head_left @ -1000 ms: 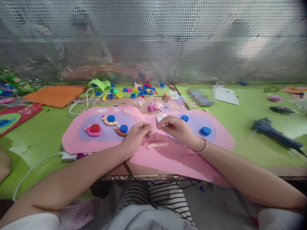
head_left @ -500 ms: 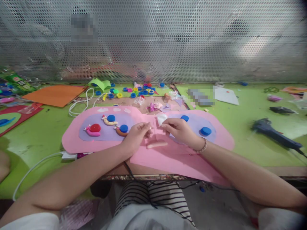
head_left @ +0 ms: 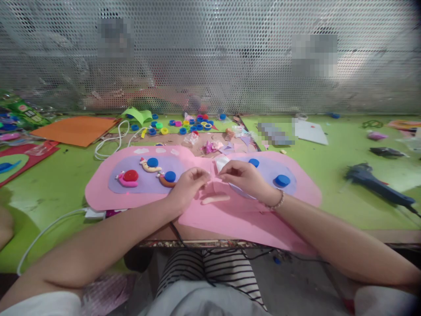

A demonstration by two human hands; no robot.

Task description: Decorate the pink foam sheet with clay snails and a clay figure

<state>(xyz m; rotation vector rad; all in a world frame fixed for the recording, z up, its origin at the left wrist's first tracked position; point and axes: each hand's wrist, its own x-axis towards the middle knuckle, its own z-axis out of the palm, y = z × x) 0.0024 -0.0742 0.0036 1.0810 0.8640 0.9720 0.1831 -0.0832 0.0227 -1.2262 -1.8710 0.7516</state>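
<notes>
Over the middle of a pink paper shape (head_left: 98, 193), my left hand (head_left: 190, 186) is closed in a pinch on something too small to make out. Facing it, my right hand (head_left: 241, 175) also pinches, its fingertips close to the left ones; what they hold is hidden. A white piece (head_left: 222, 164) lies just behind the right fingers. Below both hands rests a pale roll of clay (head_left: 215, 199). Clay snails with a red cap (head_left: 130, 175) and blue caps (head_left: 152, 162) sit on the left purple patch. Another blue cap (head_left: 282, 180) is on the right patch.
A glue gun (head_left: 378, 184) lies at the right. Several bottle caps (head_left: 197, 123) and scraps are strewn at the back before a perforated metal screen (head_left: 210, 57). Orange paper (head_left: 75, 131) and a white cable (head_left: 112, 145) are at the left.
My fingertips have come slightly closer together, both hands still pinching. The clay roll and the snails stay where they were.
</notes>
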